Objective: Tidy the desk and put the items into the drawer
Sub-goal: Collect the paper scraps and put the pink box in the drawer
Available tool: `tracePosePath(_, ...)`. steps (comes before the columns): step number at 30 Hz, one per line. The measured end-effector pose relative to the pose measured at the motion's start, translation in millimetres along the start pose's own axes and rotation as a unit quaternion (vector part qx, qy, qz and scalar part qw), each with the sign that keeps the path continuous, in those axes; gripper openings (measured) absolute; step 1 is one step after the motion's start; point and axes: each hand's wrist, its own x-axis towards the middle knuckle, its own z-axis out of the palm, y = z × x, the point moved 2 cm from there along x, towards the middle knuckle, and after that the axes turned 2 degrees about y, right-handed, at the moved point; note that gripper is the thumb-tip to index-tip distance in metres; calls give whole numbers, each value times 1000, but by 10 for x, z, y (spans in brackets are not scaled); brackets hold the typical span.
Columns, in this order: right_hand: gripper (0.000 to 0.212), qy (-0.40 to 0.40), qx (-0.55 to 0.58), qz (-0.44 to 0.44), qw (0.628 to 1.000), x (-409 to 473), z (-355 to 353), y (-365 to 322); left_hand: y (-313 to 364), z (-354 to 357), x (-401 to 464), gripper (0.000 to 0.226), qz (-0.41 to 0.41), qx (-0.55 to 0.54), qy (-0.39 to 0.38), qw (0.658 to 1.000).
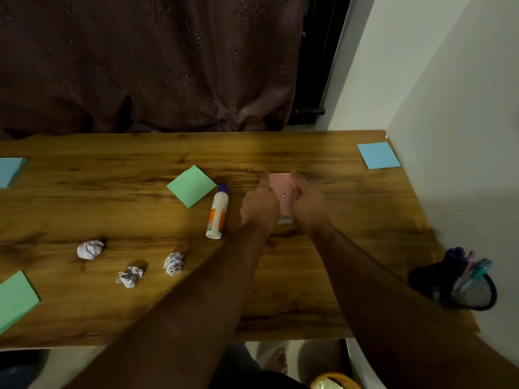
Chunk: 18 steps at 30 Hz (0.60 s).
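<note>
A pink pad of sticky notes [281, 189] lies on the wooden desk [323, 270], right of centre. My left hand [259, 202] grips its left side and my right hand [307, 202] grips its right side, fingers curled over the edges. A white glue bottle with a blue cap [217, 213] lies just left of my left hand. Beside the bottle sits a green pad [191, 185]. Three crumpled paper balls [90, 249] [129, 276] [174, 263] are scattered at the front left. No drawer shows in this view.
A blue pad [378, 155] lies in the far right corner by the white wall, another blue pad [10, 171] at the left edge, a second green pad [15, 300] at the front left. A black mesh pen holder [463, 284] with pens stands at the desk's right edge. A dark curtain hangs behind.
</note>
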Motion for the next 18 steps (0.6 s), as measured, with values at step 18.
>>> tracePosePath(18, 53, -36, 69, 70, 994, -127, -342, -37, -256, -145, -12, 61, -96, -151, -96, 979)
